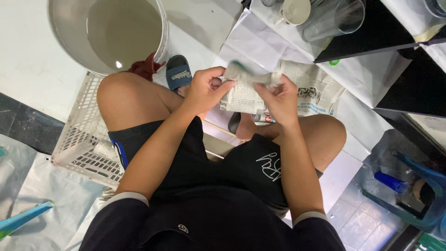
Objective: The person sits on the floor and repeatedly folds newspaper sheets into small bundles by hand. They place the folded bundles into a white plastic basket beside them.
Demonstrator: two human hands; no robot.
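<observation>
Bottom of the frame is mostly black sleeves and black shorts, person sitting with knees apart. Moving up, both forearms meet around the middle of the picture. The left hand (204,88) is curled shut around one end of a newspaper-wrapped bundle (248,76), thumb on top, fingers tucked under. The right hand (278,100) pinches the other end, fingers closed on the paper. The bundle sits just above centre frame, held in the air between the two hands; a bit of green peeks out near the left thumb, but I can't tell what's inside.

Right behind the hands, a spread newspaper sheet (311,88) lies on the floor by the right knee. At lower left, a white plastic basket (74,139) lies beside the left leg. A blue slipper (178,72) is just past the left knee, with a red cloth (146,67) next to it.

Further up, in the upper left, there's a big bucket of murky water (116,32). At top right, clear drinking glasses (334,18) and a pale mug (295,10) lie on white paper, next to a dark shelf (385,32).
</observation>
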